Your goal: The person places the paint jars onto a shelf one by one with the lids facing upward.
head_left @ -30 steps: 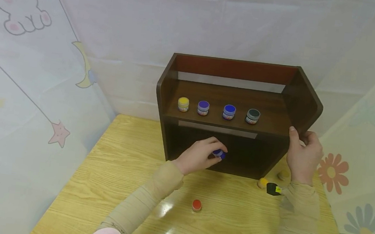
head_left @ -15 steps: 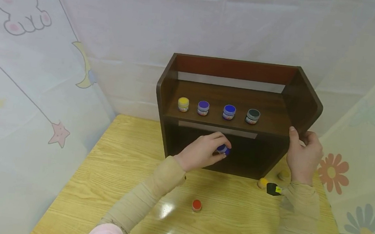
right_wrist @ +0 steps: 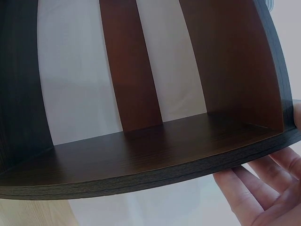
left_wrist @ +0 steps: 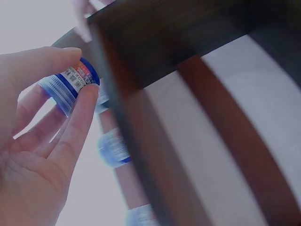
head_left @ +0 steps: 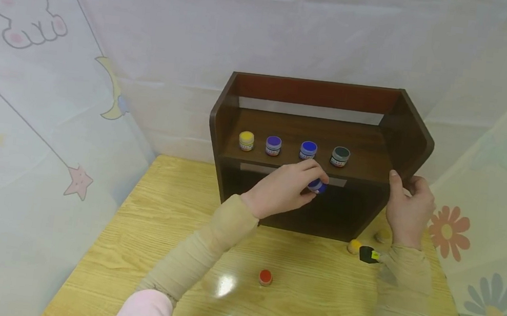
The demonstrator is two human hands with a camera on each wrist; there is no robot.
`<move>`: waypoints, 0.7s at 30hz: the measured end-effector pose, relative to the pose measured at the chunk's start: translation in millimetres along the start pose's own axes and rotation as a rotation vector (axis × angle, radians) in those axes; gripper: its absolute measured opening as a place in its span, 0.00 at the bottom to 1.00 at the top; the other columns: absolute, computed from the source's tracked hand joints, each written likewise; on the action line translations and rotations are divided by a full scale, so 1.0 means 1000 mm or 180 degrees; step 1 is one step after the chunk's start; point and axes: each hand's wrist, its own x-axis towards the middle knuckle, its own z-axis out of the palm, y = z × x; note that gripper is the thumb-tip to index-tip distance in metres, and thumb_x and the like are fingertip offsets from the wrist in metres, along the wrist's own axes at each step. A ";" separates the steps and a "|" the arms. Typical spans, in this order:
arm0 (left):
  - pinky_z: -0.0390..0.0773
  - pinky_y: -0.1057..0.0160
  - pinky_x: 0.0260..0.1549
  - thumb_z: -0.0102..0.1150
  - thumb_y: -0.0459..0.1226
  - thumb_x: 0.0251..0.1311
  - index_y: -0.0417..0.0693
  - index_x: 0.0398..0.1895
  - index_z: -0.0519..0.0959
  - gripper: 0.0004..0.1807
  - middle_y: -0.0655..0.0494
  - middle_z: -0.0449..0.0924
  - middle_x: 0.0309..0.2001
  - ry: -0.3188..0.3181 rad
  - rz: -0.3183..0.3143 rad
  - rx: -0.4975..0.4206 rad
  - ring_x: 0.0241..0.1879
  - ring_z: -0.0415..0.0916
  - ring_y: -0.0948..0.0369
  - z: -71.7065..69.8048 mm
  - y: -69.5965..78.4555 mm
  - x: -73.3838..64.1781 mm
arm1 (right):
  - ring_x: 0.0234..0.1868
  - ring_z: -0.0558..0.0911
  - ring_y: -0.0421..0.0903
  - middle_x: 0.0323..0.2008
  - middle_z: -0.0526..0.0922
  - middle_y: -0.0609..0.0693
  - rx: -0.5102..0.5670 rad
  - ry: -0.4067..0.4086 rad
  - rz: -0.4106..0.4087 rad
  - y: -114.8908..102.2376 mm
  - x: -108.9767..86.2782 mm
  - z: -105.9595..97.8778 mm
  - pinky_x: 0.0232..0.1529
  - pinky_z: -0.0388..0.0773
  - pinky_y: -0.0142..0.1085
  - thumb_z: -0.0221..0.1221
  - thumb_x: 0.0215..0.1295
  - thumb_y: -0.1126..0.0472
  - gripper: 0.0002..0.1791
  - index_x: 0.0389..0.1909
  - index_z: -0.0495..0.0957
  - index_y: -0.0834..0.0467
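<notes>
My left hand (head_left: 285,187) pinches a small blue paint jar (head_left: 317,186) in front of the shelf unit's upper board. The left wrist view shows the held jar (left_wrist: 70,84) tilted between thumb and fingers, its printed label visible. My right hand (head_left: 410,210) grips the right side panel of the dark brown shelf unit (head_left: 312,125); in the right wrist view its fingers (right_wrist: 249,193) lie against the panel's outer side. Along the upper board stand a yellow jar (head_left: 246,141), a purple jar (head_left: 273,145), another blue jar (head_left: 308,150) and a dark green jar (head_left: 340,157).
A red jar (head_left: 265,277) sits on the wooden table (head_left: 176,191) before the shelf unit. A yellow-orange round item (head_left: 354,246) and a dull round item (head_left: 382,236) lie by its right base. Printed white cloth (head_left: 176,57) hangs behind and at both sides.
My left hand has lifted the blue jar from the lower compartment's front, up and to the right, to about the upper board's edge. The right hand stays on the side panel.
</notes>
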 end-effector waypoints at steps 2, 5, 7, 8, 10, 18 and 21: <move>0.71 0.77 0.53 0.66 0.31 0.64 0.42 0.55 0.78 0.17 0.53 0.75 0.54 0.0036 0.0066 0.0032 0.52 0.79 0.62 -0.011 0.003 0.006 | 0.54 0.83 0.51 0.48 0.82 0.54 0.0006 0.0000 -0.0018 0.000 0.001 0.000 0.48 0.77 0.29 0.59 0.71 0.41 0.21 0.43 0.78 0.56; 0.72 0.76 0.53 0.65 0.29 0.64 0.42 0.56 0.78 0.18 0.51 0.75 0.55 0.0128 0.0186 0.0116 0.52 0.80 0.61 -0.025 0.007 0.014 | 0.54 0.83 0.51 0.47 0.82 0.52 0.0017 -0.0003 -0.0029 0.000 0.002 0.000 0.49 0.78 0.29 0.59 0.71 0.41 0.21 0.43 0.78 0.56; 0.72 0.76 0.53 0.64 0.29 0.64 0.42 0.57 0.78 0.18 0.51 0.74 0.56 0.0166 0.0232 0.0151 0.51 0.80 0.60 -0.033 0.009 0.020 | 0.53 0.83 0.50 0.47 0.82 0.53 0.0026 0.0013 -0.0051 0.000 0.002 0.001 0.47 0.77 0.28 0.59 0.71 0.41 0.22 0.43 0.78 0.58; 0.73 0.76 0.52 0.63 0.29 0.65 0.42 0.57 0.78 0.17 0.51 0.74 0.56 0.0194 0.0254 0.0163 0.50 0.80 0.61 -0.037 0.009 0.022 | 0.53 0.83 0.49 0.47 0.82 0.53 0.0025 0.0018 -0.0061 0.000 0.002 0.001 0.46 0.77 0.27 0.59 0.71 0.41 0.22 0.43 0.78 0.58; 0.73 0.76 0.51 0.62 0.29 0.65 0.41 0.56 0.78 0.17 0.51 0.74 0.56 0.0273 0.0294 0.0124 0.48 0.81 0.61 -0.044 0.010 0.027 | 0.51 0.84 0.47 0.48 0.83 0.54 0.0018 0.0033 -0.0077 -0.001 0.002 0.001 0.42 0.76 0.25 0.59 0.71 0.41 0.22 0.42 0.78 0.59; 0.70 0.75 0.55 0.61 0.30 0.68 0.41 0.60 0.77 0.18 0.51 0.76 0.57 0.0412 0.0366 0.0076 0.54 0.78 0.62 -0.071 0.016 0.052 | 0.44 0.84 0.39 0.47 0.82 0.51 0.0047 -0.0002 -0.0037 -0.001 0.001 -0.001 0.38 0.74 0.25 0.60 0.71 0.41 0.21 0.42 0.78 0.57; 0.68 0.74 0.58 0.61 0.31 0.69 0.42 0.62 0.75 0.19 0.51 0.76 0.59 0.0331 0.0299 0.0092 0.58 0.76 0.62 -0.083 0.019 0.063 | 0.43 0.82 0.37 0.46 0.82 0.50 0.0034 -0.0012 -0.0027 0.000 0.000 -0.002 0.38 0.73 0.25 0.59 0.71 0.41 0.22 0.42 0.78 0.58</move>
